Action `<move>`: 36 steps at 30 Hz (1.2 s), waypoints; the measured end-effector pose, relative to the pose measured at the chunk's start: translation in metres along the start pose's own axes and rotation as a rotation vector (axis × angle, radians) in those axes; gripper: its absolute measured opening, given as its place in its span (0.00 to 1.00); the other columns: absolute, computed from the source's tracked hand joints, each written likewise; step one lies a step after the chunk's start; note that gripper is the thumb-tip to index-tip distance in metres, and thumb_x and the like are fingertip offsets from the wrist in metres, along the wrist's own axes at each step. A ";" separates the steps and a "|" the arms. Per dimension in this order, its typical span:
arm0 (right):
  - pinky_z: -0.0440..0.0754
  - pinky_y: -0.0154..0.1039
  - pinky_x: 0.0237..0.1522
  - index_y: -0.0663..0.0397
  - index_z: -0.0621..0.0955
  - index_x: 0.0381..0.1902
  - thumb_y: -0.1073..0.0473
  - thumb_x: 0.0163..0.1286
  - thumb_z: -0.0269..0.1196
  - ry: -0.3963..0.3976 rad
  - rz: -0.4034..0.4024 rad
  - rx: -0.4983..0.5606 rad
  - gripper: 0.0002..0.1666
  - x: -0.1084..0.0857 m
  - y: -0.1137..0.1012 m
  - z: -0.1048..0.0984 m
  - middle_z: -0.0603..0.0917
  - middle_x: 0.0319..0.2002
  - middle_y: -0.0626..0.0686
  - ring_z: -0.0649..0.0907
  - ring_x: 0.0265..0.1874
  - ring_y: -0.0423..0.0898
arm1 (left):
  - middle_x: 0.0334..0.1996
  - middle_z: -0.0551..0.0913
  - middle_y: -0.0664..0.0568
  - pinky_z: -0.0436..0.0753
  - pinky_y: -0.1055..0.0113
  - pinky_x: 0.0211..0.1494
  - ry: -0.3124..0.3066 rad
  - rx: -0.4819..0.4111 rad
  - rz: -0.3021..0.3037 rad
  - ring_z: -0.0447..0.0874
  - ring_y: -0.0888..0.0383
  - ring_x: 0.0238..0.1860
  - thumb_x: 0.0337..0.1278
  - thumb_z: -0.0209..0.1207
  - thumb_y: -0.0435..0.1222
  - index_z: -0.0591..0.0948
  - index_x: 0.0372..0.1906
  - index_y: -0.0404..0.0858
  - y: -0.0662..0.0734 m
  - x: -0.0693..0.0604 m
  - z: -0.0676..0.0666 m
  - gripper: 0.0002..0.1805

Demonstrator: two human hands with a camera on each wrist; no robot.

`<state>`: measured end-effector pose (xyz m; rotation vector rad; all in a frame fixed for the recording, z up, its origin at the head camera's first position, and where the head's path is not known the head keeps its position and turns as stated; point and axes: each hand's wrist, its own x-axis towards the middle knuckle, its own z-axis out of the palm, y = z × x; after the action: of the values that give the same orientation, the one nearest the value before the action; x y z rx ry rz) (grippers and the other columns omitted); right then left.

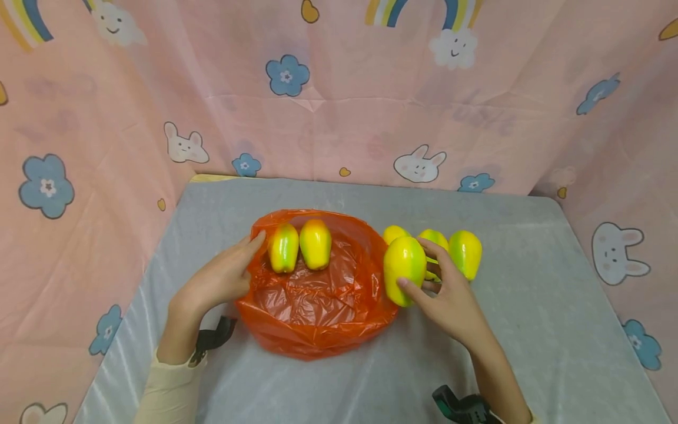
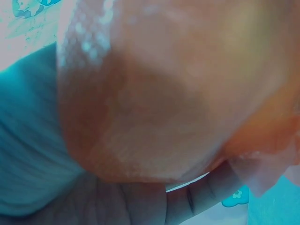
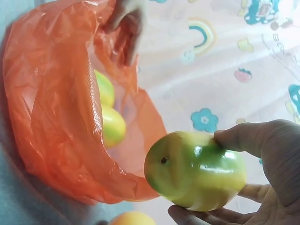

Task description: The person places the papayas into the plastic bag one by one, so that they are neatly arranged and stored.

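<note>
A red plastic bag (image 1: 312,341) stands with its mouth spread wide on the table, and inside lie two yellow-green fruits (image 1: 315,244), mango-like in shape. My left hand (image 1: 217,280) holds the bag's left rim, its fingers reaching over the edge. In the left wrist view the bag's film (image 2: 140,117) covers most of the picture. At the bag's right rim my right hand (image 1: 450,300) grips another yellow-green fruit (image 1: 402,268) between thumb and fingers. The right wrist view shows this fruit (image 3: 194,171) outside the bag's mouth, a dark spot on its end.
Several more yellow-green fruits (image 1: 466,253) sit on the table right of the bag, partly behind my right hand. A grey cloth (image 1: 540,306) covers the table. Pink printed curtains (image 1: 339,118) hang along the back and both sides.
</note>
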<state>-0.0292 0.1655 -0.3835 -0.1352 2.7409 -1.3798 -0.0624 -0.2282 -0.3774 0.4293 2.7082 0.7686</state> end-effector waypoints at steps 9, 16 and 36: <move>0.89 0.56 0.58 0.50 0.63 0.80 0.51 0.69 0.73 -0.064 -0.067 0.008 0.49 0.015 -0.012 0.006 0.75 0.71 0.58 0.83 0.64 0.61 | 0.84 0.56 0.32 0.80 0.43 0.70 0.007 0.015 0.009 0.72 0.38 0.73 0.53 0.53 0.18 0.55 0.84 0.31 -0.001 0.000 0.001 0.49; 0.90 0.56 0.55 0.51 0.62 0.80 0.53 0.69 0.73 -0.088 -0.092 0.016 0.49 0.022 -0.022 0.013 0.74 0.71 0.59 0.83 0.64 0.62 | 0.84 0.55 0.31 0.80 0.45 0.68 0.001 0.006 0.013 0.72 0.38 0.74 0.53 0.53 0.17 0.54 0.84 0.31 0.001 0.000 0.001 0.49; 0.89 0.54 0.55 0.53 0.64 0.79 0.50 0.68 0.73 -0.178 -0.158 -0.111 0.48 0.056 -0.044 0.039 0.76 0.70 0.59 0.80 0.60 0.57 | 0.84 0.54 0.30 0.80 0.42 0.70 0.006 0.007 0.027 0.69 0.35 0.77 0.53 0.53 0.18 0.55 0.84 0.30 0.001 -0.004 -0.002 0.48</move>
<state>-0.0793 0.1021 -0.3723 -0.4663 2.7056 -1.1826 -0.0592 -0.2299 -0.3739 0.4665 2.7163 0.7692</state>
